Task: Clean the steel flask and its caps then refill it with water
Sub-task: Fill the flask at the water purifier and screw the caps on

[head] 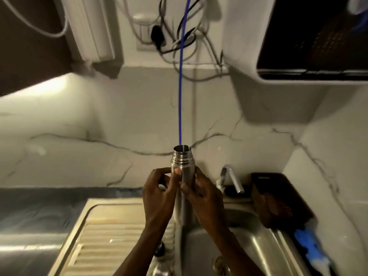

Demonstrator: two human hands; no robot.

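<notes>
My left hand (159,193) and right hand (201,191) wrap their fingers (176,177) round the upright, uncapped flask (184,168), above the sink (249,242). A blue tube (180,92) meets its mouth. The tap (232,179) crowds the right.

The slim cylindrical brushed-steel flask (184,172) stood upright above the steel sink (249,246), uncapped, its threaded neck and open mouth bare. A thin blue tube (180,96) hung straight down into the mouth.
</notes>
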